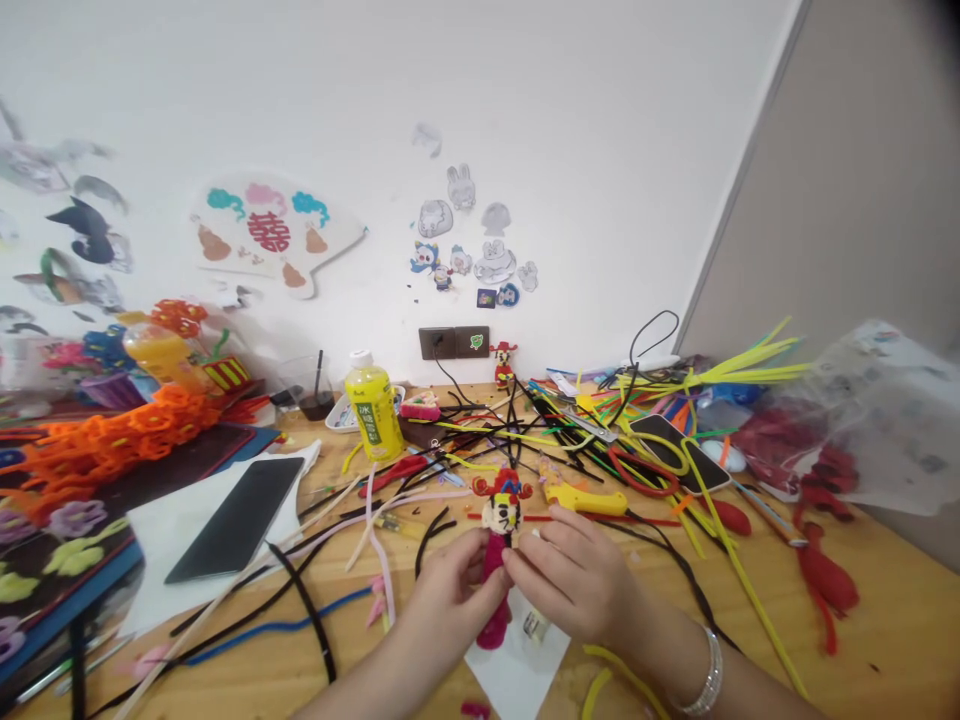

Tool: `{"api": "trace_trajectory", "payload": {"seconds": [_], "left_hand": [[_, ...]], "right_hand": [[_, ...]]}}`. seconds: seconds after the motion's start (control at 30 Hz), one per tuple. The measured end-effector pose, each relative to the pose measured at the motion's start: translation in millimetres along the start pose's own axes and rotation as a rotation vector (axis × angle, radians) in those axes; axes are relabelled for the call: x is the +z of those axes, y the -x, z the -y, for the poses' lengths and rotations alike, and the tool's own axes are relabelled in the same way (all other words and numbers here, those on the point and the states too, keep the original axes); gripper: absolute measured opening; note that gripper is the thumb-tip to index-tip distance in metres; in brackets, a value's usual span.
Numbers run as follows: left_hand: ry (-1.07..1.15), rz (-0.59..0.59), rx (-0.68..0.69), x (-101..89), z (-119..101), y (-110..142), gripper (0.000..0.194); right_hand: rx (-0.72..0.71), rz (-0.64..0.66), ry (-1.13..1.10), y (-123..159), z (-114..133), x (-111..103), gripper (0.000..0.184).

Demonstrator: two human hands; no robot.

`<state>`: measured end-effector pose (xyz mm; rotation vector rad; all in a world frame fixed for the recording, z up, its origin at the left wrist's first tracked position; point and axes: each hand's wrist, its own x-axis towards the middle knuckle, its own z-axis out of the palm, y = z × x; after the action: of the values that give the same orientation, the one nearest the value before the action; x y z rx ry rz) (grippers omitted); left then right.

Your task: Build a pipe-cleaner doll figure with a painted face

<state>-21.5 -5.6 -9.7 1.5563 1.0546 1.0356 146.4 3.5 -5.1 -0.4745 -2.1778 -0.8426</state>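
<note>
A small pipe-cleaner figure [500,525] stands between my hands, with a magenta body, a white face and a red and black headdress. My left hand [450,600] grips its magenta body from the left. My right hand [570,585] presses its fingertips against the figure's lower front. Part of the body is hidden behind my fingers. Below my hands lies a white paper sheet [517,670] with a small glue bottle [535,626] on it. A yellow-handled tool [589,500] lies just beyond my right hand.
The wooden table [885,640] is strewn with tangled pipe cleaners [510,440]. A yellow bottle [373,408], several phones [236,520], orange pipe-cleaner flowers [112,445] and a plastic bag [877,420] stand around. A white wall [570,120] rises behind.
</note>
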Motion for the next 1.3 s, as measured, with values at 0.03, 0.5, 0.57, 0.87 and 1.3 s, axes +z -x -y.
{"api": "trace_trajectory", "payload": {"seconds": [0.03,0.5,0.57,0.87,1.3], "left_hand": [[0.003,-0.003,0.002,-0.2,0.5,0.1,0.017],[-0.132,0.017,0.031,-1.9,-1.5,0.8,0.010],[-0.134,0.032,0.020,-0.9,-5.0,1.5,0.010],[-0.090,0.051,-0.001,-1.2,-11.3,1.4,0.014],[0.186,-0.181,-0.174,-9.6,-2.9,1.5,0.026]], "right_hand": [[0.001,0.005,-0.005,-0.4,-0.3,0.0,0.017],[-0.034,0.002,-0.023,-3.1,-0.4,-1.8,0.023],[-0.026,-0.005,-0.018,-4.2,0.4,-2.4,0.023],[0.015,-0.029,0.013,-8.8,3.9,-2.2,0.021],[0.271,-0.150,-0.046,-4.3,1.7,4.0,0.015]]}}
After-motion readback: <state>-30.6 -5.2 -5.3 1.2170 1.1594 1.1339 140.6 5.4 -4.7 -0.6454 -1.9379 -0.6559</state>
